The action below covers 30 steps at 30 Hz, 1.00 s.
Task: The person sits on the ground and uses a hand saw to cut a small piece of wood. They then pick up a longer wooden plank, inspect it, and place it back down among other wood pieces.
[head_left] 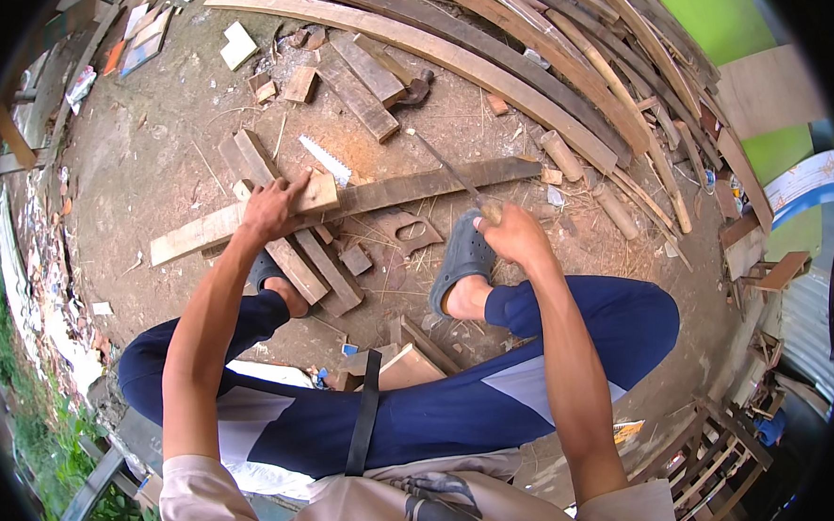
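Observation:
My left hand [274,206] presses a short pale wood block [319,194] onto a long timber [392,191], its fingers curled over the block. The timber lies slanting across other wood pieces [327,270] on the ground. In my right hand [517,236], closed round its handle, is a long thin tool [444,163] with a dark narrow shaft. It points up and left across the timber, and its exact kind cannot be made out. A handsaw passes beneath the timber: its toothed blade [324,158] shows on the far side, its brown handle [409,230] on the near side.
My shoes [467,256] stand close to the timber. Wood offcuts [358,83] lie beyond it, and long planks [503,67] are piled at the far right. More offcuts [412,364] sit between my legs. Litter [64,336] covers the left side.

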Motion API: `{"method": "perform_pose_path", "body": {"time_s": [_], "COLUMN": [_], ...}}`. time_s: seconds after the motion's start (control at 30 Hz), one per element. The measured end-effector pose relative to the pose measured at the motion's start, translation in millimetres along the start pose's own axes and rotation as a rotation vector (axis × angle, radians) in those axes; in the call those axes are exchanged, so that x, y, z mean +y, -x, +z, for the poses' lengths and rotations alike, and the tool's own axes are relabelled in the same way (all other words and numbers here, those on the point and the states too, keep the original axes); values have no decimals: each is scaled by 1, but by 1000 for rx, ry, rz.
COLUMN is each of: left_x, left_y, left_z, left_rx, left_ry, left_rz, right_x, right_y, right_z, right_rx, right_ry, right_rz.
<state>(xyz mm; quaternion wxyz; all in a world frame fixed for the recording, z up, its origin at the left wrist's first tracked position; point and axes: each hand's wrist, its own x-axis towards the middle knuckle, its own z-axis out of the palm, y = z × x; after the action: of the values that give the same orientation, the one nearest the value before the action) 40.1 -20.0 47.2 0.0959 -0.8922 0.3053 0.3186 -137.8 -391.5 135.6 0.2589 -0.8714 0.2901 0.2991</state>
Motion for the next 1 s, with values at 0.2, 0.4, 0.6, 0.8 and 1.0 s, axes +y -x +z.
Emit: {"method": "perform_pose_path", "body": {"time_s": [0.2, 0.4, 0.6, 0.8, 1.0], "left_x": [58, 126, 182, 226, 249], "left_y": [19, 29, 26, 25, 35], "left_z": [26, 39, 25, -9, -33], "left_rx": [-97, -170, -135, 27, 130], "left_ry": [-62, -185, -86, 107, 180], "left_rz": [118, 241, 271, 309, 367], "right_x": [34, 108, 170, 197, 173], "right_y": [-25, -50, -67, -85, -85], "right_z": [7, 44, 97, 101, 99], "right_rx": [54, 325, 540, 494, 586], "right_ry": [-179, -513, -1122, -1492, -869], "right_rz": [140, 326, 624, 718, 760]}}
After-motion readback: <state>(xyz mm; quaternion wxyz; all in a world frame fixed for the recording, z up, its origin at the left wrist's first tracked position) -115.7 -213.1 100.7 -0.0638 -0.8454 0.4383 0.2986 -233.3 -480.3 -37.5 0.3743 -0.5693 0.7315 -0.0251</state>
